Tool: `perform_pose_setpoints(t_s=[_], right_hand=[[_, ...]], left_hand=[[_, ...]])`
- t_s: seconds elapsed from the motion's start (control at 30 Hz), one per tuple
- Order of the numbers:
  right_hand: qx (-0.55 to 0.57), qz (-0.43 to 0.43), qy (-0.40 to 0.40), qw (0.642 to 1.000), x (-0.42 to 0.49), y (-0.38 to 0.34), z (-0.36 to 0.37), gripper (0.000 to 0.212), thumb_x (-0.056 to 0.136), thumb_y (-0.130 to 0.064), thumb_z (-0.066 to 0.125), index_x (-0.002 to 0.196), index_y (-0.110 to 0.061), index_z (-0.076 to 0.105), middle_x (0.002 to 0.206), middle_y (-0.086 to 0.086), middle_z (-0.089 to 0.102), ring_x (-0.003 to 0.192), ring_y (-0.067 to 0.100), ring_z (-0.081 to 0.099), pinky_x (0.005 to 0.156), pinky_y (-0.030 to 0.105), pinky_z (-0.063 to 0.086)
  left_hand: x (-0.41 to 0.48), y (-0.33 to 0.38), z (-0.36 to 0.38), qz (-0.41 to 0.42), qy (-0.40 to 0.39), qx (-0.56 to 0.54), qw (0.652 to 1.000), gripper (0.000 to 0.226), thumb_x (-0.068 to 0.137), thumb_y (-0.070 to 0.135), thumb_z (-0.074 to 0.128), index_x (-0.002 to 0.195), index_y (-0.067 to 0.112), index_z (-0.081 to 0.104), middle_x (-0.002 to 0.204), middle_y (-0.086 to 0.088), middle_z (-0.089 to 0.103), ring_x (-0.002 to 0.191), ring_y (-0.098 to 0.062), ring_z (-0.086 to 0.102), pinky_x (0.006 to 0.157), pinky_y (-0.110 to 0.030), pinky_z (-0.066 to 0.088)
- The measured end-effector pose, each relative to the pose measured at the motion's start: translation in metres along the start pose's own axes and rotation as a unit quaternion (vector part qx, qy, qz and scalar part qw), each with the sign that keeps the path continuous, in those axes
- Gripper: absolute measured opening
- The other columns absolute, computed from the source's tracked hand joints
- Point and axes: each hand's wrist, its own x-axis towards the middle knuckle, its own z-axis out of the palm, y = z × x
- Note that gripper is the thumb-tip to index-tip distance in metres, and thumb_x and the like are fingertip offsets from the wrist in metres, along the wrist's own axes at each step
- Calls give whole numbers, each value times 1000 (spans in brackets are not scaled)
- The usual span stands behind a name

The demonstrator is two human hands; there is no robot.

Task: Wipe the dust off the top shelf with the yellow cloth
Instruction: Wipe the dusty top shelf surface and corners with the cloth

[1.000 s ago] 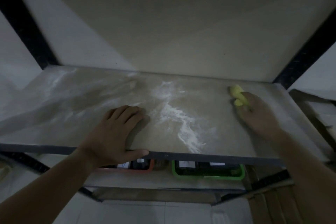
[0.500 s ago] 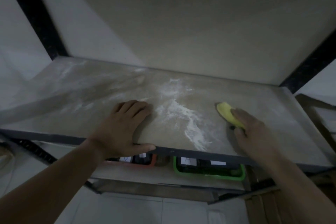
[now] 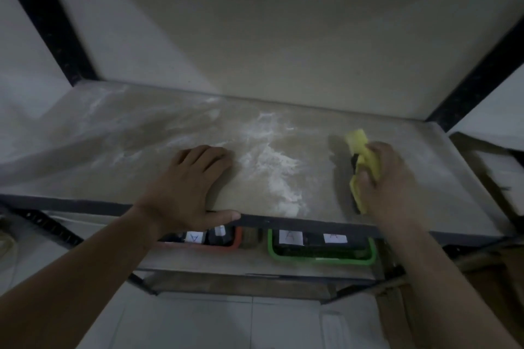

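Gripping the yellow cloth (image 3: 364, 161), the right hand (image 3: 388, 178) rests on the dusty top shelf (image 3: 312, 184).
The left hand (image 3: 187, 187) lies flat, fingers relaxed, holding nothing.

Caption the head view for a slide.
Right hand grips a yellow cloth on the dusty shelf; left hand rests at the front edge.

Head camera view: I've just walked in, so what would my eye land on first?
Probably the bright yellow cloth, gripped in the right hand on the right part of the top shelf. Next, the streak of white dust across the shelf's middle, just right of the left hand, which rests flat with its thumb over the front edge. A green tray peeks out underneath.
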Motion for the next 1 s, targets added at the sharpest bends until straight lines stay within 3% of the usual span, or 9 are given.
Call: perform_pose_setpoints(t_s=[0.07, 0.17, 0.27, 0.37, 0.47, 0.57, 0.87, 0.93, 1.0], right_hand=[[-18, 25, -89, 996, 12, 20, -3, 38, 93, -34, 54, 129, -22, 56, 127, 7, 57, 109, 28, 54, 92, 37, 46], [-56, -10, -187, 981, 16, 35, -7, 41, 96, -36, 40, 135, -31, 48, 147, 1, 41, 133, 28, 32, 109, 45, 27], [-7, -57, -303, 951, 15, 42, -16, 50, 99, -27, 41, 146, -35, 24, 157, -9, 15, 146, 14, 10, 111, 31, 17], [-35, -100, -398, 911, 6, 43, -23, 75, 95, -40, 48, 147, -44, -7, 154, -23, -11, 141, -1, 1, 112, 22, 7], [-104, -193, -351, 910, -9, 31, -18, 74, 90, -57, 40, 151, -39, 2, 159, -16, -3, 143, 1, 9, 112, 18, 8], [-94, -231, -280, 927, -21, 7, -6, 62, 96, -47, 39, 152, -27, 24, 160, -5, 18, 144, 13, 27, 114, 21, 18], [-17, -107, -89, 990, -40, -80, 72, 44, 88, -22, 55, 130, -15, 50, 148, 7, 42, 129, 27, 42, 108, 40, 37], [62, -108, -77, 989, -33, -81, 74, 41, 88, -16, 55, 128, -15, 50, 134, 6, 53, 116, 20, 52, 97, 36, 43], [161, -71, -58, 983, -19, -71, 62, 34, 90, -11, 53, 122, -20, 48, 106, -2, 59, 89, -4, 56, 72, 12, 43]], left_hand=[[0, -1, 0, 0, 3, -2, 1000, 103, 82, 87, 49, 150, 9, 51, 156, -8, 47, 143, -32, 43, 120, -47, 29], [-1, -1, 2, -2, 2, -4, 1000, 103, 82, 87, 50, 149, 10, 51, 156, -8, 46, 144, -31, 42, 121, -47, 29], [-1, 0, 1, -1, 3, -5, 1000, 103, 82, 87, 48, 147, 8, 53, 154, -9, 48, 142, -32, 44, 119, -47, 31], [0, 1, -1, 7, 16, -5, 1000, 101, 81, 85, 49, 142, 5, 57, 149, -12, 53, 136, -35, 49, 114, -49, 35], [0, 2, -1, 13, 18, -2, 1000, 99, 81, 84, 49, 141, 6, 57, 148, -11, 53, 135, -33, 49, 113, -48, 35], [0, 2, -1, 11, 15, -2, 1000, 98, 81, 84, 49, 141, 7, 56, 147, -10, 52, 135, -33, 48, 113, -48, 35], [0, 4, -4, 2, -7, -5, 1000, 101, 82, 85, 46, 148, 8, 53, 154, -9, 48, 142, -33, 44, 117, -49, 33], [1, 5, -5, 4, -5, -6, 1000, 102, 82, 85, 46, 149, 8, 52, 155, -9, 48, 142, -33, 45, 117, -48, 32], [0, 5, -6, 11, 4, -8, 1000, 101, 82, 84, 47, 148, 7, 54, 154, -10, 50, 140, -34, 47, 116, -50, 34]])
